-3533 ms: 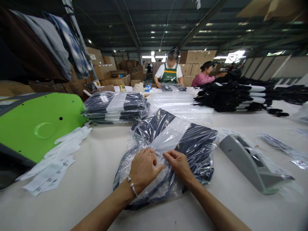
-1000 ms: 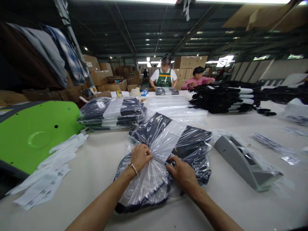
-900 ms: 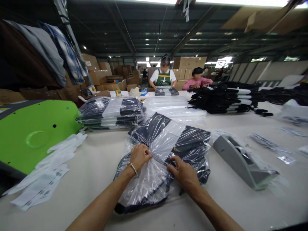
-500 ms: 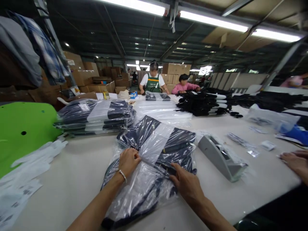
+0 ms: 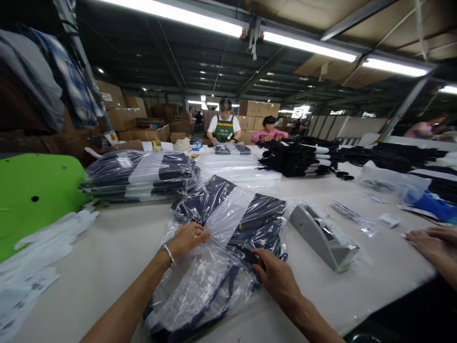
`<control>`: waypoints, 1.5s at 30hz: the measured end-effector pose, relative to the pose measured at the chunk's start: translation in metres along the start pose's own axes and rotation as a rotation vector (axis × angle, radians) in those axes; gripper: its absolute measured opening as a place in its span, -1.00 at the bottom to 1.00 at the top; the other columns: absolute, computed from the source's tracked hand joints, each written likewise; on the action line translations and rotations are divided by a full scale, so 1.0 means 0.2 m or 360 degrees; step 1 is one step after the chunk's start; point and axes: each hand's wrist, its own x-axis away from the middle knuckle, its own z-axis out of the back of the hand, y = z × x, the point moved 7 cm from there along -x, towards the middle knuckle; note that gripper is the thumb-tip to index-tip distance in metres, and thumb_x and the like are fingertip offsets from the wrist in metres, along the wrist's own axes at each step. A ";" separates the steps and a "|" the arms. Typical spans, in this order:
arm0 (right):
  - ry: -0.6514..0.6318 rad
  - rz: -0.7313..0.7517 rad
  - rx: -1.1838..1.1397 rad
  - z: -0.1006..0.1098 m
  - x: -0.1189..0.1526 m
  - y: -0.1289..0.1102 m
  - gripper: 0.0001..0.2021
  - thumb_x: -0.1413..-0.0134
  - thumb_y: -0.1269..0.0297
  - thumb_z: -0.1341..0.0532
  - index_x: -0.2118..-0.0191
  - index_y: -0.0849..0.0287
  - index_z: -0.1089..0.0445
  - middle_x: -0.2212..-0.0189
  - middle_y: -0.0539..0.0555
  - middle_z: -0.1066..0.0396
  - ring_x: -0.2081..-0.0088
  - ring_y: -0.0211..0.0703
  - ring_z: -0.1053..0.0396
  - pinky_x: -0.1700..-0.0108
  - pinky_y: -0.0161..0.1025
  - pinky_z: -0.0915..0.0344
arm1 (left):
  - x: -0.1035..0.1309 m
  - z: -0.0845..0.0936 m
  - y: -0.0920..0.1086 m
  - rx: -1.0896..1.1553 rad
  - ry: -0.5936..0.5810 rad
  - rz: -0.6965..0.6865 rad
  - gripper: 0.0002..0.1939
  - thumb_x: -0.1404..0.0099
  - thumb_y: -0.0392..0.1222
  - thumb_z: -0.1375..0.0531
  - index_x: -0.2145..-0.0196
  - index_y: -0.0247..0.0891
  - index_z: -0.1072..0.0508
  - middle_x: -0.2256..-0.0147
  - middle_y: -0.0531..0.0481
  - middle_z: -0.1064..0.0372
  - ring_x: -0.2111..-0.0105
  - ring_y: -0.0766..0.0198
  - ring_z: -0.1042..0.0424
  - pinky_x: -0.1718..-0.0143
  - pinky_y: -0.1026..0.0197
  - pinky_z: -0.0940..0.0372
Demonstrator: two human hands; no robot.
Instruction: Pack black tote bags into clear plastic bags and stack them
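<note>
In front of me on the table lies a clear plastic bag (image 5: 200, 271) with a folded dark navy garment (image 5: 266, 212) inside. A pale whitish band (image 5: 230, 214) runs across the garment beneath the film. My left hand (image 5: 189, 238), with a bracelet at its wrist, rests on the bag's middle, its fingers stretched out toward the right. On the bag's right side, my right hand (image 5: 274, 271) pinches the film between thumb and fingers. The plastic is wrinkled between the two hands.
A grey tape dispenser (image 5: 321, 236) stands right of the bag. Bagged garments (image 5: 143, 176) are stacked behind left, beside a green board (image 5: 39, 200) and white gloves (image 5: 57, 233). Black items (image 5: 296, 157) lie farther back. Another person's hand (image 5: 432, 243) is at right; two people work opposite.
My left hand has loosened from a pinch to outstretched fingers on the film. My right hand stays at the bag's right side. The view has shifted slightly.
</note>
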 end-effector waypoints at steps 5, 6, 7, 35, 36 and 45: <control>0.0004 -0.0023 -0.0014 0.00 0.00 0.02 -0.67 -0.09 0.35 -0.16 0.00 0.09 -0.41 0.30 0.04 -0.50 0.30 -0.08 -0.48 0.21 -0.20 -0.35 | 0.00 -0.03 0.01 -0.0036 -0.0025 0.0079 -0.72 -0.08 0.13 -0.30 0.50 -0.12 -0.60 0.03 -0.11 -0.48 -0.05 -0.07 -0.34 -0.18 -0.08 -0.02; 0.0007 -0.0026 -0.0016 0.00 -0.01 0.02 -0.68 -0.09 0.35 -0.16 0.01 0.09 -0.41 0.31 0.03 -0.50 0.31 -0.08 -0.47 0.22 -0.20 -0.35 | 0.00 -0.03 0.01 -0.0040 -0.0017 0.0093 -0.78 -0.07 0.06 -0.32 0.50 -0.13 -0.60 0.02 -0.10 -0.47 -0.06 -0.07 -0.34 -0.19 -0.09 -0.01; 0.0012 -0.0029 -0.0019 0.00 -0.01 0.02 -0.68 -0.08 0.35 -0.17 0.01 0.09 -0.41 0.32 0.03 -0.49 0.31 -0.08 -0.47 0.23 -0.20 -0.34 | 0.00 -0.03 0.02 -0.0043 -0.0006 0.0103 -0.84 -0.06 -0.01 -0.33 0.50 -0.13 -0.60 0.01 -0.09 -0.47 -0.06 -0.07 -0.34 -0.19 -0.10 0.00; 0.0072 -0.0143 -0.0431 0.04 0.12 0.19 -0.72 -0.04 0.43 -0.18 0.08 0.14 -0.40 0.35 0.02 -0.43 0.32 -0.13 -0.40 0.18 -0.22 -0.32 | -0.03 -0.08 -0.04 -0.0205 0.0060 -0.0049 -0.54 -0.40 -0.05 0.09 0.42 -0.16 -0.56 0.23 -0.03 -0.54 0.13 0.13 -0.41 -0.02 0.09 -0.17; 0.0073 -0.0145 -0.0438 0.04 0.12 0.19 -0.72 -0.05 0.42 -0.18 0.08 0.14 -0.40 0.36 0.02 -0.43 0.32 -0.13 -0.40 0.19 -0.22 -0.32 | -0.03 -0.07 -0.04 -0.0203 0.0027 -0.0061 -0.52 -0.40 -0.02 0.09 0.41 -0.15 -0.56 0.22 -0.03 -0.54 0.12 0.14 -0.42 -0.03 0.11 -0.17; 0.0054 -0.0133 -0.0414 0.03 0.11 0.21 -0.74 -0.05 0.31 -0.18 0.10 0.14 -0.40 0.41 0.01 -0.42 0.36 -0.12 -0.41 0.21 -0.20 -0.32 | 0.00 -0.05 -0.04 -0.0218 -0.0062 -0.0021 -0.83 -0.14 0.00 -0.29 0.42 -0.10 -0.60 -0.03 0.01 -0.45 -0.07 0.08 -0.34 -0.21 0.01 -0.01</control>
